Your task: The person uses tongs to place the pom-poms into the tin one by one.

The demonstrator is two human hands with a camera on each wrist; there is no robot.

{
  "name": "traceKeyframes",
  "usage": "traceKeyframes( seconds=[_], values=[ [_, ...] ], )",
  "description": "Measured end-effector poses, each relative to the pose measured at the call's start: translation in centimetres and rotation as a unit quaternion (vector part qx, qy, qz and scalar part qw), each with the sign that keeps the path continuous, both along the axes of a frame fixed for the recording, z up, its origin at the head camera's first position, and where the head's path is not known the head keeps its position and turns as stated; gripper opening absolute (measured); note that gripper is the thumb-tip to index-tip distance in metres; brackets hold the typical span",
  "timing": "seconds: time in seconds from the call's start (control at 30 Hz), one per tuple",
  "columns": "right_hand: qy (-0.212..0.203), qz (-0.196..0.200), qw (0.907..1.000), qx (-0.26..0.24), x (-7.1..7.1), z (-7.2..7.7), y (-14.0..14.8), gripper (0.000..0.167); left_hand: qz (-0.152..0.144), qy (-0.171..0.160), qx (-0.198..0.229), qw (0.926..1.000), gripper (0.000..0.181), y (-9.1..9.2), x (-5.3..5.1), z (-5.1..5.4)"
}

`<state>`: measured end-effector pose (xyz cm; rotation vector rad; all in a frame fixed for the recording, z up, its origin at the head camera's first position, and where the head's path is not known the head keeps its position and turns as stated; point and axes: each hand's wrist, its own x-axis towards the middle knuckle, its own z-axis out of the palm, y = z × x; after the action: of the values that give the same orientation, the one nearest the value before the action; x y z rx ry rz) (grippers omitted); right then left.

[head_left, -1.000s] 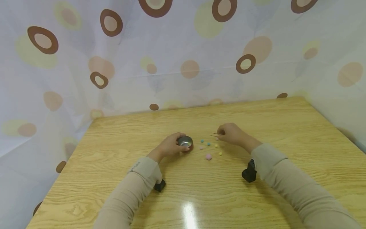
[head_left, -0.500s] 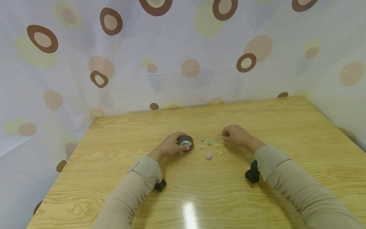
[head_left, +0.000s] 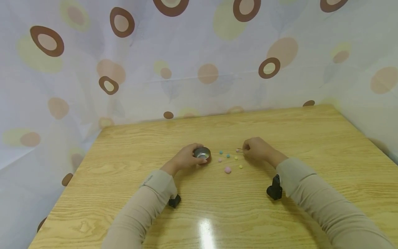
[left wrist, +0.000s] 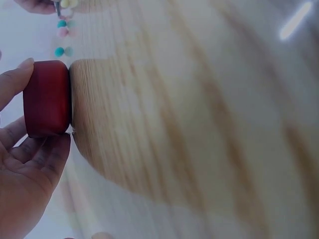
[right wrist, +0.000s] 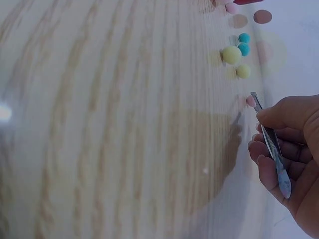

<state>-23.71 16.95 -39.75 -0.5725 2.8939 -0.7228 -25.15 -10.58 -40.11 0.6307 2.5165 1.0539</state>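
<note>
My left hand [head_left: 185,159] holds a small round metal bowl [head_left: 207,159] by its side, thumb in front and fingers behind. In the left wrist view the outside of the bowl [left wrist: 47,99] is red, and its base is at the wooden tabletop. What lies inside the bowl is too small to make out. My right hand [head_left: 258,149] pinches silver tweezers [right wrist: 275,152] between thumb and fingers. The tweezer tips are at a small pink ball [right wrist: 250,101]; whether they grip it I cannot tell.
Between the hands lie several small balls: two blue balls [head_left: 228,156], two yellow balls [head_left: 240,167], a small pink ball [head_left: 219,160] and a larger pink ball [head_left: 228,170]. The wooden table [head_left: 199,193] meets a patterned cloth [head_left: 186,69] behind.
My right hand has moved slightly right and toward me, bringing the tweezer tips to the farthest-right pink ball. My left hand stays on the bowl.
</note>
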Motion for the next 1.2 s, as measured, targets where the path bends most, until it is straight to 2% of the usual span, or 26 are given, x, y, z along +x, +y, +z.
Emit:
traceKeyframes(
  seconds=[0.43,0.7,1.2],
  values=[
    [-0.006,0.000,1.0000,-0.004,-0.12,-0.16,0.12,0.009,-0.001,-0.003,0.001,1.0000,0.062,0.10,0.02,0.01],
    [0.007,0.002,1.0000,0.002,-0.13,-0.32,0.03,0.010,-0.003,-0.006,0.005,1.0000,0.063,0.03,0.00,0.01],
    [0.007,0.002,1.0000,-0.002,0.20,0.23,-0.09,0.009,0.003,-0.005,0.004,1.0000,0.063,0.03,0.02,0.00]
  ],
)
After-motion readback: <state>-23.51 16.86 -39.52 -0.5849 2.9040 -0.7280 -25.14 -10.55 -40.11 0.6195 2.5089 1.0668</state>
